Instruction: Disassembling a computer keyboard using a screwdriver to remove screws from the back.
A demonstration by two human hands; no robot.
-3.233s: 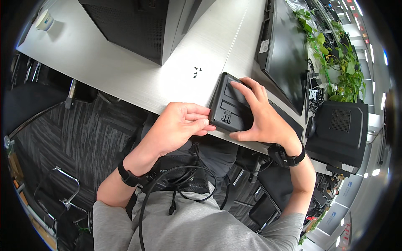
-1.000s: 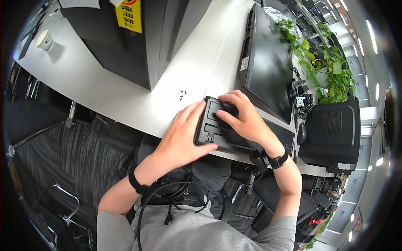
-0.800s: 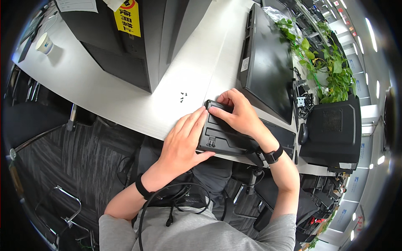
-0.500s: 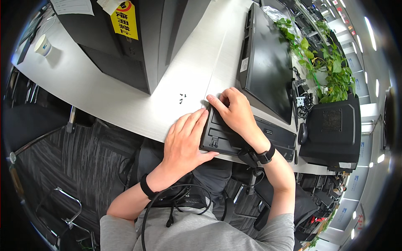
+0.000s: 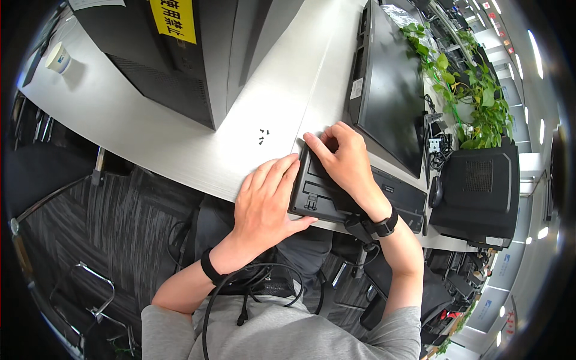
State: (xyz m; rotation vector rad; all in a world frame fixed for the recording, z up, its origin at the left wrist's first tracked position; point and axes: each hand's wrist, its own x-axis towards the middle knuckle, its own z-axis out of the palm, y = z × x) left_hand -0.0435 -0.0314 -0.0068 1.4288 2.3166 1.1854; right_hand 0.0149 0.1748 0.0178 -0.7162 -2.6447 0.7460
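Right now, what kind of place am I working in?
Most likely an open-plan office. You sit at a long white desk with a computer tower and a monitor on it, and potted plants and ceiling lights beyond.

Matt plastic on a smooth pale desk

Under my hands the black keyboard (image 5: 318, 195) looks matt plastic; the desk (image 5: 180, 138) is smooth, satin grey; at two o'clock the monitor screen (image 5: 393, 90) shines glossy.

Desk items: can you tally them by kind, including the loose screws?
Black keyboard lying upside down: 1
Monitor: 1
Black computer tower: 1
Paper cup: 1
Mouse: 1
Small dark screws: about 3, too small to be sure
Total: about 8
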